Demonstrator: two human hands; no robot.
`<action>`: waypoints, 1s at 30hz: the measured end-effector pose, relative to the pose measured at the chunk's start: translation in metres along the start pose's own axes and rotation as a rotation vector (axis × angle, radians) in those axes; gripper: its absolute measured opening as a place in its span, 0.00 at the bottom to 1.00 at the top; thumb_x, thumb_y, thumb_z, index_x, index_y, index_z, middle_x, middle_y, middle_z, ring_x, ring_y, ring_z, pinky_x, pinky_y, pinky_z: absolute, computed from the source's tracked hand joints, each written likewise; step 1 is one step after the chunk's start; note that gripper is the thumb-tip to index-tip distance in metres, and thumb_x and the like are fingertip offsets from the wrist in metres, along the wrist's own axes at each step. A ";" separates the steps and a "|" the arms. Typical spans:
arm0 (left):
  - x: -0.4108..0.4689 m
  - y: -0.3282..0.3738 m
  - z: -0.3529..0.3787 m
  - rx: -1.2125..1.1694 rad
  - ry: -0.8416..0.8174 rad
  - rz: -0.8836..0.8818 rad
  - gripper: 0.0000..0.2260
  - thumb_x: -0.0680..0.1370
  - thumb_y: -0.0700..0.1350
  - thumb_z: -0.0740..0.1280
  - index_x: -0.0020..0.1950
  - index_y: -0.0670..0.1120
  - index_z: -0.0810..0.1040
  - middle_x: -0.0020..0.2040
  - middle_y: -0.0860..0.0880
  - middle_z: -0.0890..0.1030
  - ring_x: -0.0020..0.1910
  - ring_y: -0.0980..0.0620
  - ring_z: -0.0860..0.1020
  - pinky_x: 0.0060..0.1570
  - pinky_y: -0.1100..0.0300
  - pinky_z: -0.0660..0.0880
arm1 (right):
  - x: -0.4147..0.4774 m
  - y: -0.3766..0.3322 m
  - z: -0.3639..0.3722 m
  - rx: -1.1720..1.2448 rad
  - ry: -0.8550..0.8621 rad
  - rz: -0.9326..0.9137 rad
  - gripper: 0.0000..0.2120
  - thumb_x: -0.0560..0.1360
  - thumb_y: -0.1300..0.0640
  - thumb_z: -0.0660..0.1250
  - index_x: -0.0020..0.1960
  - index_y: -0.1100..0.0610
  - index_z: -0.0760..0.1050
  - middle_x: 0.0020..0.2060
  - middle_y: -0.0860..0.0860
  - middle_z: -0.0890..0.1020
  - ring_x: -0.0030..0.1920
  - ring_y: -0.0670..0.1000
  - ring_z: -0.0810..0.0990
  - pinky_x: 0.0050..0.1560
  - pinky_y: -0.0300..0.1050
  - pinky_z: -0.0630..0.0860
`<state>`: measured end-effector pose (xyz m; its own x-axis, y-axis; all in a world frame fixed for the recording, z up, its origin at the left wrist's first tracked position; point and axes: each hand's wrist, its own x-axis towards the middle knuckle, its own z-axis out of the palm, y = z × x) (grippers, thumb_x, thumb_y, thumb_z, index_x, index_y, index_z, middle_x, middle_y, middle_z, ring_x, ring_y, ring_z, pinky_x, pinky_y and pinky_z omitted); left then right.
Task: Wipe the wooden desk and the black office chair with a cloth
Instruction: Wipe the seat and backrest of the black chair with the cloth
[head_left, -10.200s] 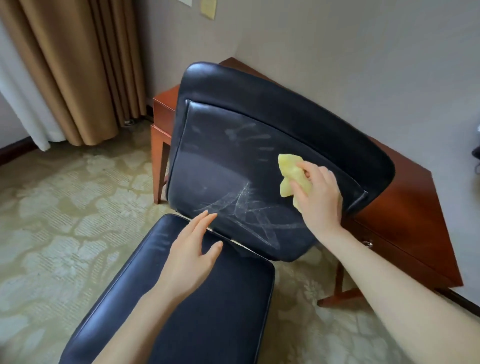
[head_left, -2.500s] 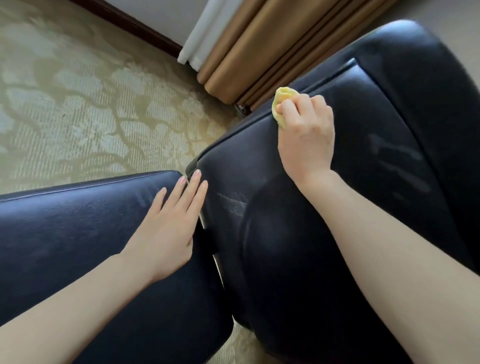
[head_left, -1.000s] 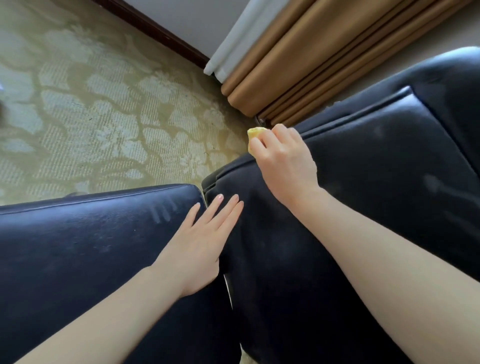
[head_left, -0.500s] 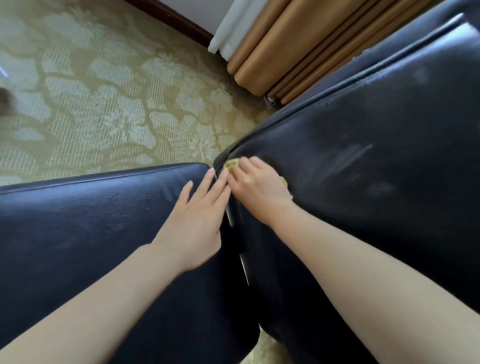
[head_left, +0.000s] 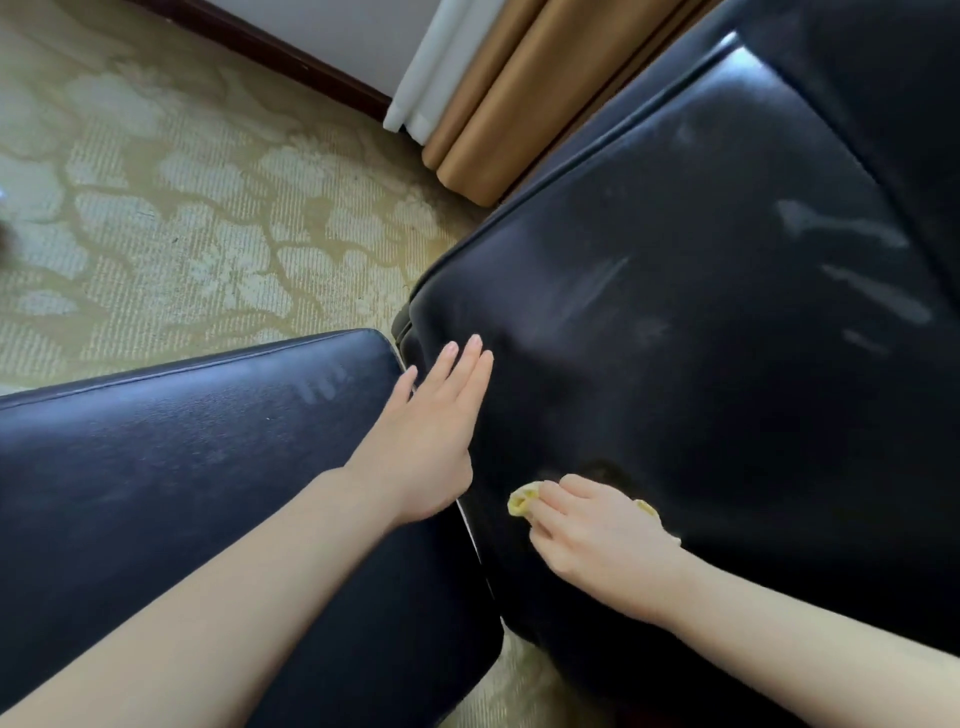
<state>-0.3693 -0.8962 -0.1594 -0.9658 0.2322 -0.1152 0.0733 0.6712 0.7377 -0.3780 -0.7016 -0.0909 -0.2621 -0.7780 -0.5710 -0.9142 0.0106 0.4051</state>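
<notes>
The right hand (head_left: 597, 540) presses a yellow cloth (head_left: 522, 501) against the lower part of the black chair's backrest (head_left: 701, 338), fingers curled over it — only the crumpled ends show at both sides of the hand. The left hand (head_left: 431, 436) holds nothing, fingers straight, its fingertips on the backrest above the seat (head_left: 156, 467). Pale smears show on the leather; carpet (head_left: 182, 208) and curtains (head_left: 498, 93) lie behind.

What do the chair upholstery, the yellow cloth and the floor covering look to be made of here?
Chair backrest and seat: smooth black leather or leatherette, glossy, with piped seams and pale smears. Yellow cloth, bunched under the right hand: soft fabric, weave too small to tell. Floor: patterned woven carpet with a ribbed texture.
</notes>
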 end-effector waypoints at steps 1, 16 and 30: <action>0.004 0.006 -0.003 -0.011 0.015 0.013 0.35 0.77 0.35 0.54 0.77 0.46 0.36 0.77 0.52 0.34 0.75 0.54 0.35 0.74 0.53 0.40 | -0.012 0.009 -0.009 0.004 0.090 0.043 0.07 0.66 0.62 0.71 0.31 0.54 0.76 0.31 0.48 0.75 0.35 0.50 0.75 0.36 0.40 0.69; 0.035 0.015 -0.003 0.081 -0.135 0.123 0.41 0.72 0.34 0.55 0.75 0.47 0.30 0.75 0.51 0.30 0.74 0.55 0.33 0.74 0.52 0.39 | 0.060 0.154 -0.056 -0.230 0.560 0.346 0.07 0.71 0.68 0.67 0.37 0.59 0.75 0.33 0.55 0.76 0.33 0.55 0.73 0.34 0.46 0.70; 0.011 -0.023 0.008 0.058 -0.056 0.042 0.34 0.76 0.35 0.53 0.77 0.46 0.38 0.78 0.50 0.39 0.76 0.56 0.39 0.72 0.59 0.37 | 0.104 0.128 -0.022 -0.233 0.515 0.364 0.04 0.75 0.62 0.66 0.43 0.55 0.78 0.39 0.51 0.81 0.38 0.51 0.77 0.41 0.45 0.75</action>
<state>-0.3798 -0.9032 -0.1827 -0.9463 0.2990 -0.1227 0.1298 0.6993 0.7029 -0.5150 -0.7949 -0.0826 -0.3070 -0.9515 0.0207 -0.6897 0.2374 0.6841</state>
